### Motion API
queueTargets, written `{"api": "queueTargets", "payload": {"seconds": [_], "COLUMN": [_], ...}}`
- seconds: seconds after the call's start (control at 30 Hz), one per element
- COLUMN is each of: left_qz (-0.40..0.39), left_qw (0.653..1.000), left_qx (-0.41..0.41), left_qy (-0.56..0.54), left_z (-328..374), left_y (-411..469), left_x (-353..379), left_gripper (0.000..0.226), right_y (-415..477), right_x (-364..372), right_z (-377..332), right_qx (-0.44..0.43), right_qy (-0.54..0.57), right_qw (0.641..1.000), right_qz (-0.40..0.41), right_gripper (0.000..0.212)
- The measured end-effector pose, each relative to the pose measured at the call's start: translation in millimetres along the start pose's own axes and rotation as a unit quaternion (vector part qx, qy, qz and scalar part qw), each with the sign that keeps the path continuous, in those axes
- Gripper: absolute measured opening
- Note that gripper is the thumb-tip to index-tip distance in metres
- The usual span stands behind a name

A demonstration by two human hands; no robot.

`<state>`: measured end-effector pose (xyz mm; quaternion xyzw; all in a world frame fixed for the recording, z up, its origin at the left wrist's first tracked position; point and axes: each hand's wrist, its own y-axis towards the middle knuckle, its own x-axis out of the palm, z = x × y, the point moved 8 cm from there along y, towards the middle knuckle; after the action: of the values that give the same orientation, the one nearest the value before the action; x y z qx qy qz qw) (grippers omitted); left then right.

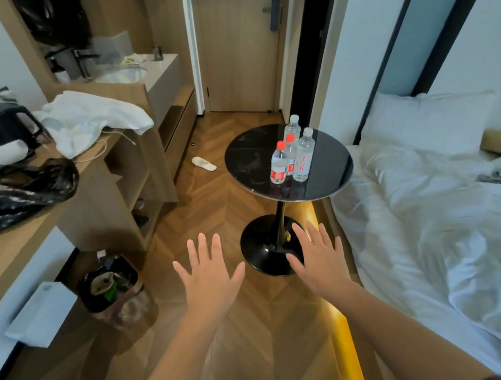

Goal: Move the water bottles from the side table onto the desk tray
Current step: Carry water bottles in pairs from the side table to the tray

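Observation:
Several clear water bottles stand close together on the round black side table (246, 162) beside the bed. Two have red caps (279, 163) and two have white caps (303, 156). My left hand (206, 270) and my right hand (319, 255) are stretched out in front of me over the floor, fingers spread, palms down, holding nothing. Both hands are well short of the table top and below it in view. The wooden desk (31, 231) runs along the left wall. No tray shows on it; a black bag and white cloth cover much of it.
On the desk lie a black plastic bag (11, 190), a white towel (87, 117), a paper roll and a black kettle (4, 123). A full waste bin (111, 285) stands under the desk. The bed (429, 202) fills the right. A slipper (204, 163) lies on the wooden floor.

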<state>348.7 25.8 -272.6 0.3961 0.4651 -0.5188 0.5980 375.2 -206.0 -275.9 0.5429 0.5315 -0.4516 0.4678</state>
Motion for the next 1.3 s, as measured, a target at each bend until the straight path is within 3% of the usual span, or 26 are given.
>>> {"api": "queueTargets", "payload": {"seconds": [0.4, 0.97, 1.3], "left_qz": [0.013, 0.07, 0.049], "left_qw": [0.999, 0.994, 0.986], "left_qx": [0.042, 0.059, 0.103], "left_qy": [0.028, 0.058, 0.125], "left_z": [63, 219, 271], "left_y": [132, 367, 466], "left_x": [-4, 1, 18], "left_gripper": [0.08, 0.074, 0.074], "right_y": [143, 431, 493], "right_x": [-28, -30, 1], "right_z": [60, 119, 139], "right_qx": [0.034, -0.051, -0.119], "right_qy": [0.019, -0.013, -0.148], "right_qw": [0.999, 0.998, 0.979], "right_qz": [0.007, -0.034, -0.076], "right_gripper": [0.065, 0.062, 0.023]}}
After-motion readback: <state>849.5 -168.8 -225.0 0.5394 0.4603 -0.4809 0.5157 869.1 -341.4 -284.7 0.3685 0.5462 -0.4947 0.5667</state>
